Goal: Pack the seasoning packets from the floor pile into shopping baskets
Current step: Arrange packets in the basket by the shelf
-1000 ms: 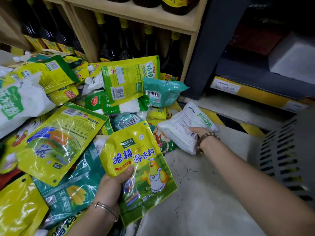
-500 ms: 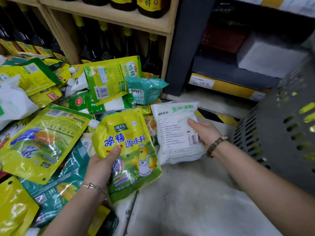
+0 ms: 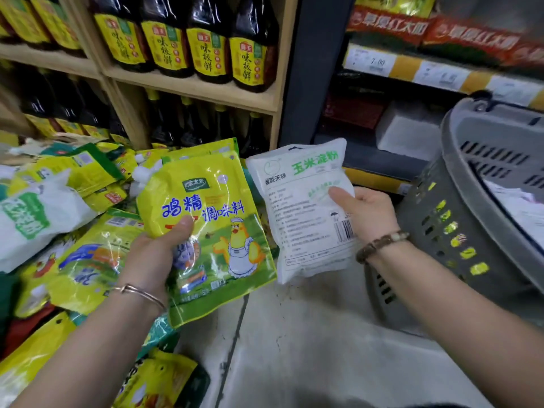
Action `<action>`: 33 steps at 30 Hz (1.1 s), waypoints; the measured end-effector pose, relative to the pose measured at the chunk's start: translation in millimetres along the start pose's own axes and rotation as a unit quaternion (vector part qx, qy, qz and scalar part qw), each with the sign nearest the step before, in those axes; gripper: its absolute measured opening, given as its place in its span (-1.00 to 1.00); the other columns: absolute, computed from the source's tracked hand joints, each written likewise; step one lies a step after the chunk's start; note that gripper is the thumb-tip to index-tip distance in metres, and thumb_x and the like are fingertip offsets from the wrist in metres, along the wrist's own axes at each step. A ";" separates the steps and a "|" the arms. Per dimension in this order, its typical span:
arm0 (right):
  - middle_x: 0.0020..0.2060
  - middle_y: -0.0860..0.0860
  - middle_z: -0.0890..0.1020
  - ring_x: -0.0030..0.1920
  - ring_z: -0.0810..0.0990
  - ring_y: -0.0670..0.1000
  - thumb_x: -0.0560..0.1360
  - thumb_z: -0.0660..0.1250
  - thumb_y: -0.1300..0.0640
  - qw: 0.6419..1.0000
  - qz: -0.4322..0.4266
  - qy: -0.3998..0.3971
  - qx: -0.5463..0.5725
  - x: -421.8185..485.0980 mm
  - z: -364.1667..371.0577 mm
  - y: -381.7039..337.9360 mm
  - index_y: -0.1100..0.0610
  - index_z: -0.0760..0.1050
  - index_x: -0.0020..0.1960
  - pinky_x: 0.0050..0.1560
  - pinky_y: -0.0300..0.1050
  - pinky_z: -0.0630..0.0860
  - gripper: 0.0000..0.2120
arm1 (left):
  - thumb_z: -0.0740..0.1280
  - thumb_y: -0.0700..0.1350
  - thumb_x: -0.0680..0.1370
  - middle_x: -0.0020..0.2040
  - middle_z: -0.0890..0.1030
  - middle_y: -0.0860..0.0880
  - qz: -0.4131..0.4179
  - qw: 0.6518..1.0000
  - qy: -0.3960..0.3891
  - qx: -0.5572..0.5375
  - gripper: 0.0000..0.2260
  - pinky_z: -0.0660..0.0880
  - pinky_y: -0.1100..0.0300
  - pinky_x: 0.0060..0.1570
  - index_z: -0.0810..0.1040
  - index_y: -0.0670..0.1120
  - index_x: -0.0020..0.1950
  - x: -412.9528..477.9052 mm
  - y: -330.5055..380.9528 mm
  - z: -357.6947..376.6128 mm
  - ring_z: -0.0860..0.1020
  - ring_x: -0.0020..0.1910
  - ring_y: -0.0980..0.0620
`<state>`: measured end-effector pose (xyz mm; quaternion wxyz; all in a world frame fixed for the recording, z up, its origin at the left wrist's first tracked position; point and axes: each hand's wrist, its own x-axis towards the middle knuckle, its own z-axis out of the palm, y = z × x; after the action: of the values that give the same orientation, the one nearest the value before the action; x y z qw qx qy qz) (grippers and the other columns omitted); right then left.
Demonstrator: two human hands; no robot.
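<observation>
Up off the floor pile [image 3: 73,260], my left grip [image 3: 153,254] is clutching the yellow packet [image 3: 212,201], my right grip [image 3: 368,213] the white packet [image 3: 300,219], both now rising toward the basket [image 3: 412,225].

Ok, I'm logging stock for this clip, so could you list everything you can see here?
chicken seasoning pouch: one, yellow, held up at centre
corn starch bag: one, white with green print, held beside the pouch
floor pile: many packets, yellow, green and white, left on the floor
shopping basket: one, grey, right, something white inside
sauce bottles: many, dark with yellow labels, on two shelf levels
wooden shelf: one, pale wood, behind the pile
price tags: several, white on a yellow strip, upper right
left grip: bare hand, holds the pouch
right grip: bare hand, holds the starch bag
</observation>
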<state>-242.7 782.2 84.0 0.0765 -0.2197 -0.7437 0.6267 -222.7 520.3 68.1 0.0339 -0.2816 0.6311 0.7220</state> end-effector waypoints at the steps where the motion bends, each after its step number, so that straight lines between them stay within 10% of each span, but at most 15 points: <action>1: -0.14 0.37 0.62 -0.26 0.50 0.07 0.46 0.41 0.13 1.000 -0.009 0.006 0.001 -5.6 -5.1 -11.2 0.46 0.50 -0.18 -0.18 -0.05 0.40 -0.66 | 0.46 0.04 0.40 0.02 0.59 -0.15 0.003 1.000 -0.007 -0.007 -0.48 0.41 0.17 -0.02 0.46 -0.26 0.21 -1.0 9.6 -1.0 0.56 -0.04 -0.09; 5: -0.13 0.37 0.62 -0.25 0.56 0.12 0.46 0.40 0.12 0.999 -0.043 0.026 -0.011 -23.6 -32.1 -59.5 0.43 0.52 -0.15 -0.15 0.09 0.52 -0.68 | 0.54 0.21 0.15 0.16 0.57 -0.18 0.011 0.998 -0.047 0.032 -0.05 0.41 0.05 0.16 0.35 -0.25 0.38 -18.8 54.9 13.6 0.56 0.05 -0.13; 8: -0.20 0.20 0.69 -0.16 0.66 0.24 0.47 0.39 0.10 0.998 -0.048 0.034 0.011 -28.0 -61.0 -94.4 0.26 0.60 -0.18 -0.07 0.29 0.58 -0.79 | 0.55 0.18 0.15 0.05 0.62 -0.14 0.041 0.996 -0.076 0.020 -0.13 0.45 0.10 0.06 0.42 -0.23 0.33 -40.7 86.9 42.0 0.59 -0.07 -0.08; 13: -0.31 0.02 0.70 -0.26 0.69 0.04 0.51 0.34 0.12 0.996 -0.063 0.057 0.038 -21.6 -132.1 -142.1 0.13 0.59 -0.21 -0.19 0.01 0.64 -0.85 | 0.44 -0.06 0.40 -0.44 0.63 0.10 0.092 0.984 -0.151 0.003 -0.84 0.50 0.28 -0.39 0.57 -0.09 -0.10 -77.9 119.1 113.1 0.59 -0.49 0.16; 24: -0.28 0.10 0.70 -0.29 0.67 0.06 0.51 0.33 0.13 0.988 -0.006 0.150 -0.019 16.9 -312.4 -113.6 0.21 0.60 -0.16 -0.21 -0.07 0.61 -0.83 | 0.32 -0.30 0.52 -0.08 0.63 -0.02 0.110 0.944 -0.305 0.057 -0.81 0.51 0.08 0.05 0.52 -0.16 0.12 -143.4 89.3 305.5 0.59 -0.06 -0.03; 29: -0.42 0.07 0.66 -0.58 0.52 -0.12 0.51 0.32 0.17 0.983 0.065 0.163 -0.055 20.5 -354.2 -70.9 0.21 0.53 -0.32 -0.56 -0.32 0.44 -0.76 | 0.37 -0.24 0.49 -0.14 0.60 0.06 0.036 0.929 -0.336 0.148 -0.83 0.50 0.19 -0.05 0.48 -0.01 -0.03 -152.6 42.0 356.6 0.58 -0.14 0.03; 33: -0.30 0.12 0.69 -0.43 0.63 -0.03 0.51 0.32 0.17 0.984 0.137 0.108 -0.040 21.6 -365.8 -35.7 0.20 0.58 -0.29 -0.36 -0.18 0.57 -0.78 | 0.32 -0.29 0.53 -0.10 0.56 -0.01 -0.017 0.922 -0.305 0.237 -0.79 0.37 0.23 -0.05 0.45 -0.12 0.14 -151.0 14.0 369.8 0.52 -0.13 0.00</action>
<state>-127.8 1115.8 189.2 0.0608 -0.3884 -0.7184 0.5740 -236.2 907.9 165.1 0.3028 -0.0428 0.7379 0.6016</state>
